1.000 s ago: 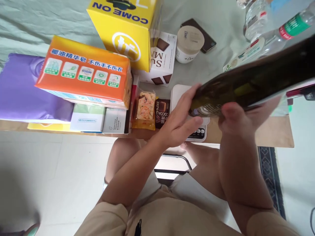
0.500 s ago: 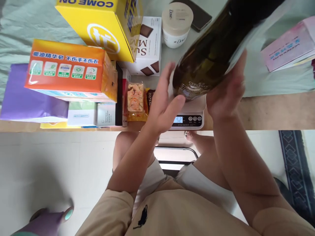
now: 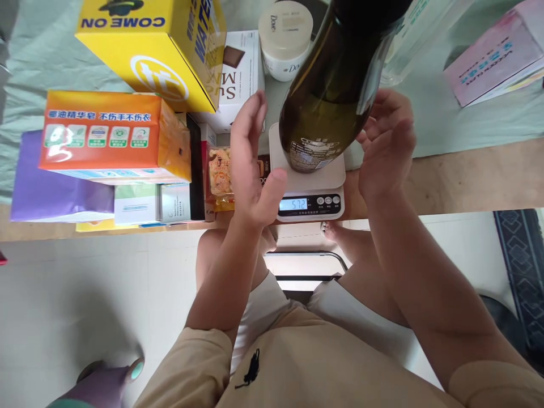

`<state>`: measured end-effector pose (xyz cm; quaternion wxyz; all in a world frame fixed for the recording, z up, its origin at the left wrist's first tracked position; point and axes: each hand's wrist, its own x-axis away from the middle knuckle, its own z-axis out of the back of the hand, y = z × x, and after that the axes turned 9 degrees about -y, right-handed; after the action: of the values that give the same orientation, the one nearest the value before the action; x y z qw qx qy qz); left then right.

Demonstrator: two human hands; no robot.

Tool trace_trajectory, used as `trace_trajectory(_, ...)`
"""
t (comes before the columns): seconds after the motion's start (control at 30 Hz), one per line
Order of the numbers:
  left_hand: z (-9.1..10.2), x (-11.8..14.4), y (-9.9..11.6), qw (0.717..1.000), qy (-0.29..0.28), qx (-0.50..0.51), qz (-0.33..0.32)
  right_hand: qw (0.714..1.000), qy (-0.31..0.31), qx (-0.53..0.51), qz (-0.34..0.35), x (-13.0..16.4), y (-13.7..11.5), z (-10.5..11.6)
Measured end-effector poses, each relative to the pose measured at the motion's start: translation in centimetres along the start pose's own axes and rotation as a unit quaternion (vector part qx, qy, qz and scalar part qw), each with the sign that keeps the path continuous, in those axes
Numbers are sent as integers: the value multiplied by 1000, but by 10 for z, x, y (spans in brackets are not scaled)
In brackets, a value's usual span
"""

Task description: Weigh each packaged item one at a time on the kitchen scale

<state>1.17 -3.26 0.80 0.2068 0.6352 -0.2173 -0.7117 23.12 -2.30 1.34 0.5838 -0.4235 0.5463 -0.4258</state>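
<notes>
A dark green glass bottle (image 3: 323,107) stands on the white platform of a small digital kitchen scale (image 3: 312,181). The scale's lit display reads 572. My left hand (image 3: 253,170) is held to the left of the bottle, fingers stretched out and thumb apart, not touching it. On the other side, my right hand (image 3: 387,139) hovers close to the bottle with its fingers loosely bent and spread; a gap shows between palm and glass. The bottle's upper end runs out of the top of the view.
Left on the table sit a yellow box (image 3: 148,56), an orange soap pack (image 3: 102,136), a purple pack (image 3: 63,175) and a chocolate box (image 3: 242,73). A Dove jar (image 3: 285,42) stands behind the scale, a clear plastic container (image 3: 419,39) behind the bottle. A pink box (image 3: 497,56) lies far right.
The bottle has come down to the left and stands on the scale. Both hands have let go and moved apart from it. The display went from 52 to 572.
</notes>
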Motion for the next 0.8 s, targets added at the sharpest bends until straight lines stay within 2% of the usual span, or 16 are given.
trace_trajectory(0.1,1,3,2,999,9,-6,34,1000,-1,-12,11,3,-2,-2)
trace_trajectory(0.23,1,6,-1,999,17,-9,38,1000,-10,-5,25,4,-2,-2)
trace_trajectory(0.4,-2,6,-1,996,13,-11,92,1000,-5,21,4,5,-4,-1)
trace_trajectory(0.5,-3,7,-1,995,13,-7,99,1000,-5,6,5,5,-5,0)
trace_trajectory(0.63,-4,9,-8,997,-19,-4,74,999,-1,-20,25,7,-6,-1)
trace_trajectory(0.8,-12,4,-24,991,-65,10,112,999,-23,-24,35,7,-9,-4)
